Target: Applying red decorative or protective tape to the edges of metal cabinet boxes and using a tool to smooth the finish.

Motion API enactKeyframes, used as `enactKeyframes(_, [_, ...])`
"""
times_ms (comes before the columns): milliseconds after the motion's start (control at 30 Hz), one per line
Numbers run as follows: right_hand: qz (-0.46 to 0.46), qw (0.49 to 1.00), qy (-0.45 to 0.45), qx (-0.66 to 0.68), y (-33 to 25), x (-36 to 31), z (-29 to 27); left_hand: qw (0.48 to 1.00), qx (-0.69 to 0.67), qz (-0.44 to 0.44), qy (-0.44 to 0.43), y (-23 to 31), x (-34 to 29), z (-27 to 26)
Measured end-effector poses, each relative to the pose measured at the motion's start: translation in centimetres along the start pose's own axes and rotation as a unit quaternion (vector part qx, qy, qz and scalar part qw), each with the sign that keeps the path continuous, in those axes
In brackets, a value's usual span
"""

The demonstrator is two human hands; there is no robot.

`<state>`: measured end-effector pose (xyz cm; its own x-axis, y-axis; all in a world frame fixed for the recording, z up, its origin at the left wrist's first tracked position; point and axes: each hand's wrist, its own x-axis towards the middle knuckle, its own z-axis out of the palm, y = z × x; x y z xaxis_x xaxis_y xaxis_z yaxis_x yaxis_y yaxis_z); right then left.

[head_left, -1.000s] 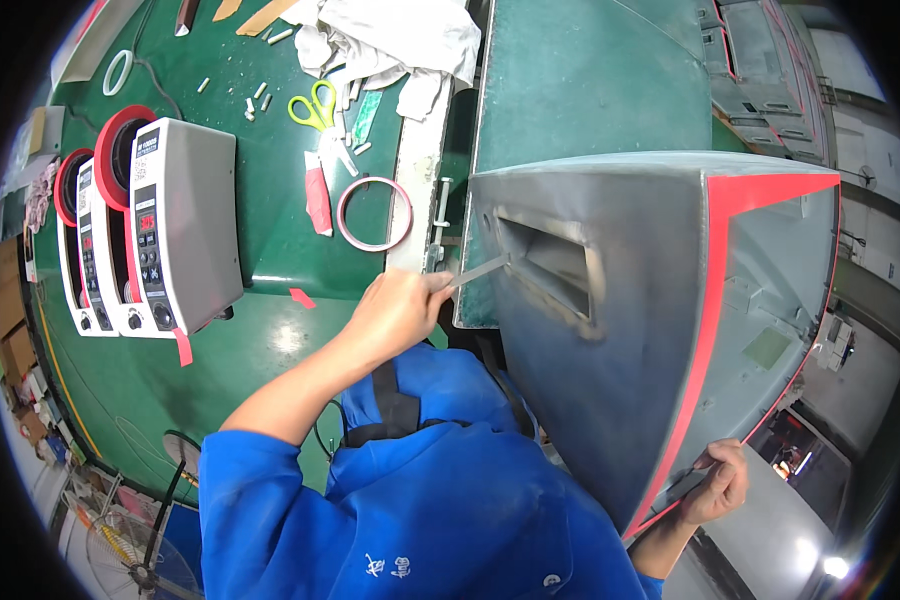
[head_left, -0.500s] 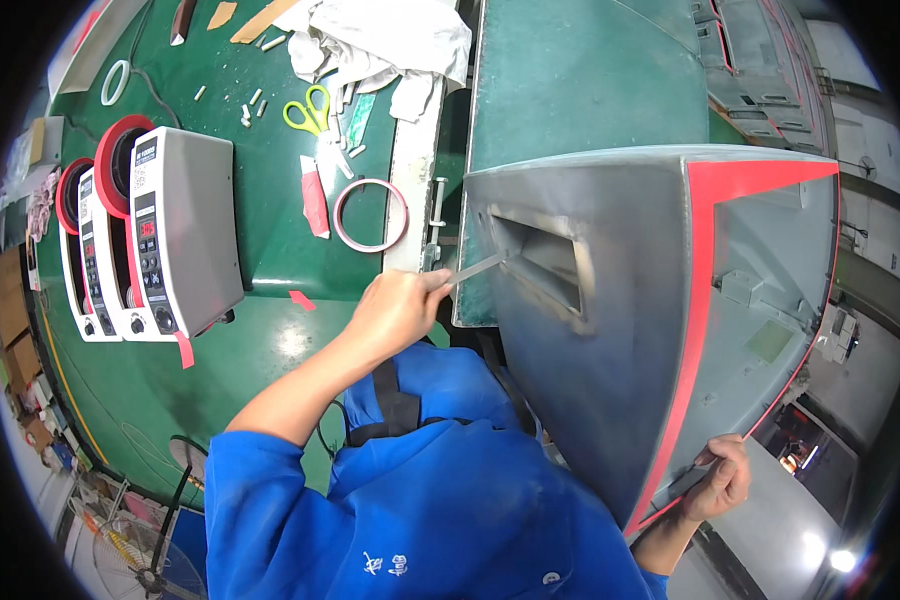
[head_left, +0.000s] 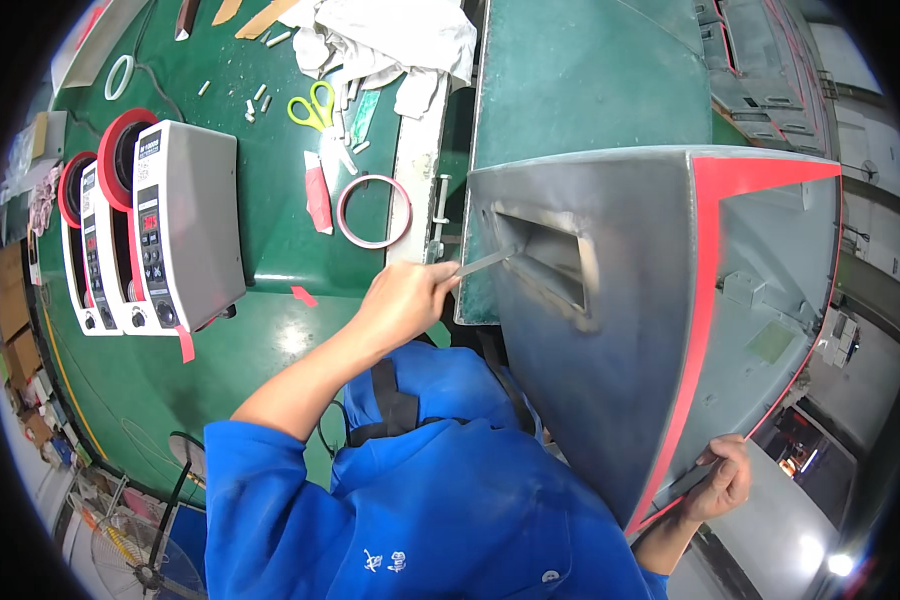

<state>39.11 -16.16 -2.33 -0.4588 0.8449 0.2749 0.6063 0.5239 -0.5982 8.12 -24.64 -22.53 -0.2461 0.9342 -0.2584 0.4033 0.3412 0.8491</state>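
My left hand (head_left: 407, 304) is closed around one end of a thin flat grey file (head_left: 485, 263). The file's far end reaches into the rectangular slot (head_left: 560, 262) of a large grey metal housing (head_left: 610, 370); its tip is at the slot's left side. Scuffed, brownish metal surrounds the slot. Red tape (head_left: 707, 270) borders the housing's open side. My right hand (head_left: 722, 482) rests at the housing's near right edge, with its fingers curled over the taped rim.
On the green bench at left stand two white tape dispensers (head_left: 192, 215). Nearby lie green-handled scissors (head_left: 315, 108), a tape roll (head_left: 374, 212), a red-wrapped blade (head_left: 317, 192) and white cloths (head_left: 400, 40). A fan (head_left: 135, 555) stands at lower left.
My left hand has pushed the file slightly farther into the slot. My right hand keeps its place on the rim, and the view has shifted a little.
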Motion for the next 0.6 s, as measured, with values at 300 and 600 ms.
enactKeyframes(300, [0.002, 1.000, 0.008, 0.004, 0.2, -0.2, 0.0, 1.000, -0.008, -0.029, 0.001, 0.1, -0.2, -0.1])
enactKeyframes(600, [0.002, 1.000, 0.014, 0.002, -0.2, -0.3, 0.2, 0.999, -0.022, -0.028, 0.034, -0.1, -0.8, 0.4])
